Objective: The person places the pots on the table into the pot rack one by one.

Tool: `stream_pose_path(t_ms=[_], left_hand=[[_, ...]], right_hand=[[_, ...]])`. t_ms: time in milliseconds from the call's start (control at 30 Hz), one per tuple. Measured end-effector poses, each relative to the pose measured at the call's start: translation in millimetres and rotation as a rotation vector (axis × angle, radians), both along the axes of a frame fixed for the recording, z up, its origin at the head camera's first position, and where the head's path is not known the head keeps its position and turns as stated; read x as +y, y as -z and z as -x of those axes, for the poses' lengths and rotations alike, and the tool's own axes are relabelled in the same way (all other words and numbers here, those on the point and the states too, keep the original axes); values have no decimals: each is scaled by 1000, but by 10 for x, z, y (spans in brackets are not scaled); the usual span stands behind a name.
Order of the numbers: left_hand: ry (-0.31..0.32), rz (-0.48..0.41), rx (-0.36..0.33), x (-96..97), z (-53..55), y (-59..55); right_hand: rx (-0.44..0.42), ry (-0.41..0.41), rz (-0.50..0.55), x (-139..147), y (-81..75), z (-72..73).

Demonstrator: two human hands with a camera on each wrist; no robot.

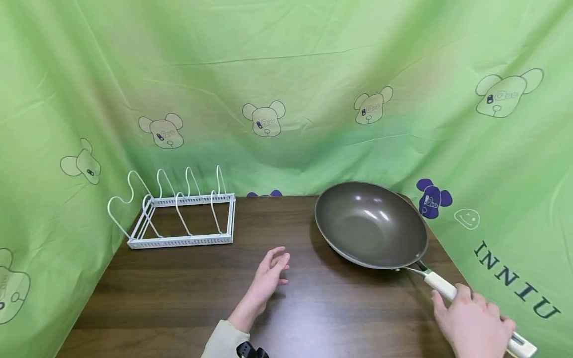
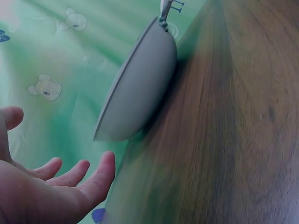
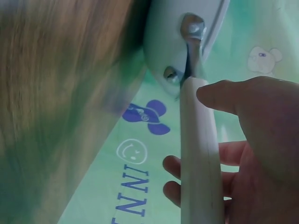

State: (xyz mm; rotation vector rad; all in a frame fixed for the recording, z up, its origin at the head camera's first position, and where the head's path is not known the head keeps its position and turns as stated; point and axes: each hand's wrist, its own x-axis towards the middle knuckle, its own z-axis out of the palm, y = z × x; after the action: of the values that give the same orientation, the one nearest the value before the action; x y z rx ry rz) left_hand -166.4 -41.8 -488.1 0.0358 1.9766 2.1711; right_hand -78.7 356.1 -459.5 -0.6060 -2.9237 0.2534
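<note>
A dark-coated wok (image 1: 371,226) with a pale outside (image 2: 138,88) is at the right of the table. My right hand (image 1: 476,323) grips its long white handle (image 3: 198,149); in the right wrist view the thumb lies along the near end and fingertips show past the far side. Whether the wok's base touches the table is not plain. My left hand (image 1: 267,276) hovers over the middle of the table, fingers loosely bent and holding nothing. In the left wrist view that hand's fingers (image 2: 100,179) spread apart, short of the wok.
A white wire rack (image 1: 181,242) with several upright loops stands at the back left of the brown wooden table (image 1: 179,288). Green cloth (image 1: 309,64) printed with bear heads hangs behind and along both sides.
</note>
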Motion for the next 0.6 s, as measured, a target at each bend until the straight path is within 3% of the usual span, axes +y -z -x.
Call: stream_pose_path(t_ms=[267, 467, 600], left_hand=[[22, -12, -10, 127, -21, -2], [35, -3, -5, 154, -29, 21], [44, -10, -10, 195, -27, 20]], right_hand=[[-107, -9, 77, -104, -86, -85], [-215, -94, 151, -85, -136, -184], [-231, -119, 176, -135, -134, -234]])
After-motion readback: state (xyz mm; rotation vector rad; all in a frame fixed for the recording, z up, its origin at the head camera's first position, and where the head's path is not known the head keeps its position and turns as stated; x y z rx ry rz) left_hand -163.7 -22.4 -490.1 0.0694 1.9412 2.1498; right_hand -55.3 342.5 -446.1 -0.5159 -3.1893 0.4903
